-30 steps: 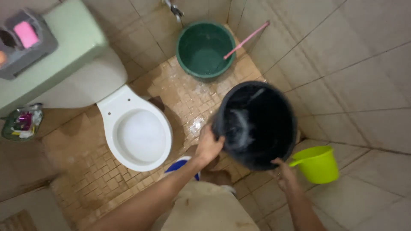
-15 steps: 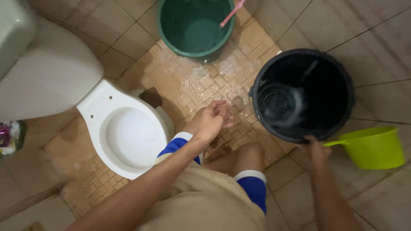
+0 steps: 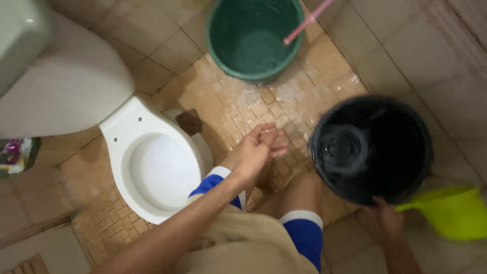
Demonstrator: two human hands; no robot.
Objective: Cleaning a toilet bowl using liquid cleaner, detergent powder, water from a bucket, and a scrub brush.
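Note:
My left hand point(image 3: 259, 147) hovers over the wet brown mosaic floor point(image 3: 238, 101), fingers loosely apart and holding nothing. It is between the white toilet bowl point(image 3: 152, 167) and a black bucket point(image 3: 373, 147). The bucket stands on the floor at the right with a little water inside. My right hand point(image 3: 385, 220) is at the bucket's near rim with its fingers curled on it, though the image there is blurred. A lime green dipper point(image 3: 451, 213) lies right beside that hand, its handle pointing at it. My bare knees and blue shorts fill the bottom centre.
A green bucket point(image 3: 253, 40) with a pink stick point(image 3: 307, 23) leaning in it stands at the top. The toilet's tank and raised lid point(image 3: 61, 91) are on the left, with a colourful packet point(image 3: 15, 155) beside them. Tiled walls close in on the right.
Both hands held the tilted black bucket a second ago. My left hand has let go and moved towards the middle. The bucket now stands upright at the right.

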